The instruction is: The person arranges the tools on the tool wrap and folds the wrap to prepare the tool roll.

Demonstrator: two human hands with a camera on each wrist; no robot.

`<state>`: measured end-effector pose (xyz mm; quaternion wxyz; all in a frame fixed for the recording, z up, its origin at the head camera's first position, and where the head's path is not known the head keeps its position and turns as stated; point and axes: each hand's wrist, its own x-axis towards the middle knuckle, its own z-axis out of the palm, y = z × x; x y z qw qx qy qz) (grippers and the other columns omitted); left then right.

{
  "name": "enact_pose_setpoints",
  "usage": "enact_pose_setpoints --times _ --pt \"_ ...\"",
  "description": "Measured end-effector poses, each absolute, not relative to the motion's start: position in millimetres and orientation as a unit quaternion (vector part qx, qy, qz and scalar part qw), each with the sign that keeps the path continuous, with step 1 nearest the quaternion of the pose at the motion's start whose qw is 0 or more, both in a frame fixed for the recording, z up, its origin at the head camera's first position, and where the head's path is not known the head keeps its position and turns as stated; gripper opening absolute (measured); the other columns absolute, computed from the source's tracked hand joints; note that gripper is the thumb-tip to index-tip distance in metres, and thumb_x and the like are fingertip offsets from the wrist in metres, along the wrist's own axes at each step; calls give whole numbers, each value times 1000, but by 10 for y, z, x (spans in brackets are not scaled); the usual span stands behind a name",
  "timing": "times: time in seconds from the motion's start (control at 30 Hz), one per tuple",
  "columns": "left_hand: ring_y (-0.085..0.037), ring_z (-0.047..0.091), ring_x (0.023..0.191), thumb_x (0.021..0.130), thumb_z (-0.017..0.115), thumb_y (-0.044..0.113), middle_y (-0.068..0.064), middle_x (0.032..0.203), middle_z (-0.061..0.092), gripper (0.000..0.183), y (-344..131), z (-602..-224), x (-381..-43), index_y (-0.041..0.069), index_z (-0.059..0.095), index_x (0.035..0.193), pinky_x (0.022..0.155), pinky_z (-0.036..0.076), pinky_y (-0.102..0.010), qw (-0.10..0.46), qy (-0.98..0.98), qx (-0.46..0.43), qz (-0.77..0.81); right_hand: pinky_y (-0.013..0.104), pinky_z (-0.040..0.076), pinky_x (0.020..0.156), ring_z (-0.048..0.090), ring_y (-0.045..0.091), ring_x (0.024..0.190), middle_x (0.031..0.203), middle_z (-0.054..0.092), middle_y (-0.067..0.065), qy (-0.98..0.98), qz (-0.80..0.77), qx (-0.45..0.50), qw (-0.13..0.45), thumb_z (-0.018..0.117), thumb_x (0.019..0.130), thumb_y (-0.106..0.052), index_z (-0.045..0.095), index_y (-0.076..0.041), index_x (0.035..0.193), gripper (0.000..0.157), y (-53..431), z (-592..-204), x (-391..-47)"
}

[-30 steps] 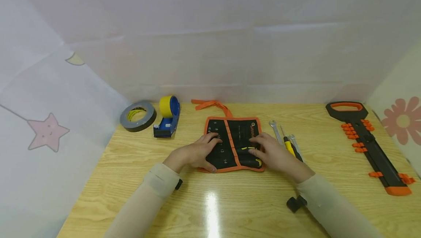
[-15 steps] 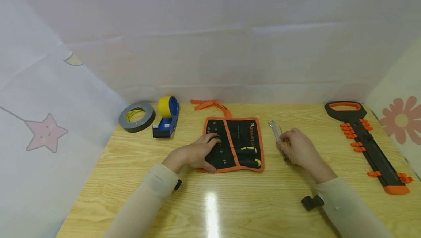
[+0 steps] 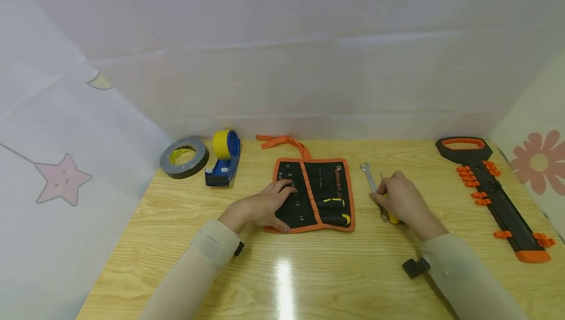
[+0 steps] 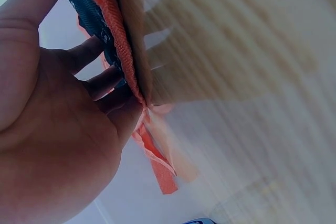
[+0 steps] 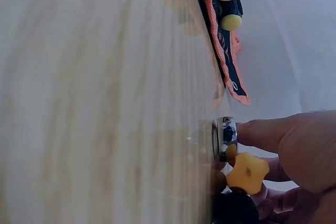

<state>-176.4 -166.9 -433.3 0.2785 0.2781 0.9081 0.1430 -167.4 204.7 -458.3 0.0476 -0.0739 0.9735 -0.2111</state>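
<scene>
My left hand [image 3: 265, 207] rests on the left half of a black tool pouch [image 3: 326, 177] with orange trim, fingers spread over its numbered pockets, thumb at its lower edge. Right of the pouch, my right hand [image 3: 403, 200] curls its fingers round a yellow-handled screwdriver [image 3: 394, 220], whose thin shaft points away. In the right wrist view, the screwdriver's yellow handle end [image 5: 248, 172] lies against the fingers. Close beside it, a steel wrench [image 3: 370, 180] lies with its ring end [image 5: 228, 135] by the thumb. A black handle [image 5: 234, 206] shows below the yellow one.
Two handles with yellow ends stick out of the pouch, its orange tie [image 3: 278, 140] trailing behind. A roll of grey tape [image 3: 200, 163] and a blue tape dispenser [image 3: 216, 177] stand at the back left. At the right lies a black tool holder [image 3: 503, 207] with orange clips.
My right hand has left the pouch's right side and moved right to the loose tools. The screwdriver has shifted slightly towards me. My left hand has stayed on the pouch.
</scene>
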Motion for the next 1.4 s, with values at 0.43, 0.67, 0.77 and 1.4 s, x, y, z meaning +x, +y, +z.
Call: enact_pose_setpoints --times 0.43,0.67,0.77,1.4 --pt "-36 9 169 91 88 46 -10 183 4 104 -1662 -4343 -1769 21 27 171 132 30 -56 281 908 276 142 34 41 64 49 22 71 84 58 11 969 -235 -77 17 69 95 -13 76 -8 67 30 2054 -4578 -1681" --pt "-37 10 169 90 88 45 -11 182 5 103 -1662 -4338 -1771 20 28 171 132 30 -56 278 908 278 145 36 44 67 49 22 73 86 59 12 964 -254 -75 10 63 97 -8 77 -4 71 29 2075 -4584 -1684" --pt "-37 10 169 90 88 45 -11 182 5 104 -1664 -4342 -1772 19 28 171 132 30 -56 278 908 278 145 40 48 70 52 24 77 91 61 16 962 -262 -78 2 63 99 -9 80 3 83 27 2086 -4577 -1680" --pt "-36 8 170 91 88 45 -10 183 4 104 -1672 -4335 -1769 20 27 172 133 28 -56 279 908 278 144 40 49 66 60 24 74 97 71 23 955 -287 -81 -4 54 113 -12 71 12 112 29 2072 -4415 -1583"
